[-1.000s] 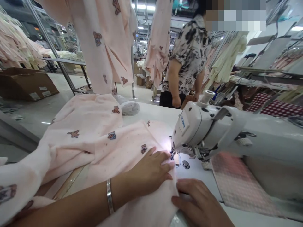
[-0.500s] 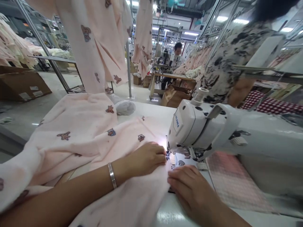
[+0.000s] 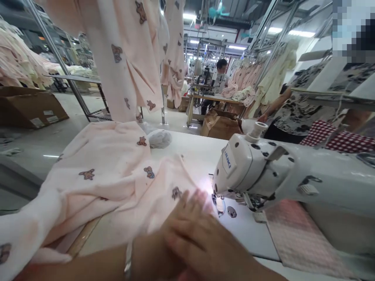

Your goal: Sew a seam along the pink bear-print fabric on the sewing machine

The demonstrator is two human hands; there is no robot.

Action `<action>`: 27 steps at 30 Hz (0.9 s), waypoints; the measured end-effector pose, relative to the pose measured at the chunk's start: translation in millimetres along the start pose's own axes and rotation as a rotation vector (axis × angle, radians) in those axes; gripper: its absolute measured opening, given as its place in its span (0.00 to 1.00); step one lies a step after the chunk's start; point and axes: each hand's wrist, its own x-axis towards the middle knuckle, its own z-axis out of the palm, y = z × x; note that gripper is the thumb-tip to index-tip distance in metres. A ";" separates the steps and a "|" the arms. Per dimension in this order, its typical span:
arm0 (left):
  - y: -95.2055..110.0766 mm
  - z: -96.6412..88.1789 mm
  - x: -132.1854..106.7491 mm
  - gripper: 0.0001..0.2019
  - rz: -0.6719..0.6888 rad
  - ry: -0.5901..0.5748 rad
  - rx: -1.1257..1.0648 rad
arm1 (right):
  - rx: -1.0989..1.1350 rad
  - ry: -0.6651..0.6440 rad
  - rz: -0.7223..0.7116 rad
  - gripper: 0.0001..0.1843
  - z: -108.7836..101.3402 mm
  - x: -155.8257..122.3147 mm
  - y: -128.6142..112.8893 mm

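1. The white sewing machine (image 3: 252, 171) stands on the white table (image 3: 193, 150). Its lamp lights the plate under the needle.
2. The pink bear-print cloth (image 3: 111, 171) lies spread left of the machine, with one edge brought up beside the needle.
3. Far left of the machine, a cardboard box (image 3: 29, 109) sits on the floor. Behind the machine stands an open brown box (image 3: 219, 125). What either holds cannot be seen.
4. The left hand (image 3: 184, 208) lies flat on the cloth just left of the needle, fingers stretched out and close together.
5. The right hand (image 3: 205, 246) lies across the back of the left hand. It is blurred, so its grip cannot be told.
6. Judged from this, the cloth edge is being smoothed at the presser foot. Feeding it would call for keeping fingertips clear of the needle.
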 end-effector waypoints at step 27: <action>33.9 -56.7 -18.5 0.10 0.091 -0.066 0.114 | -0.002 -0.210 0.439 0.11 -26.8 -83.4 54.4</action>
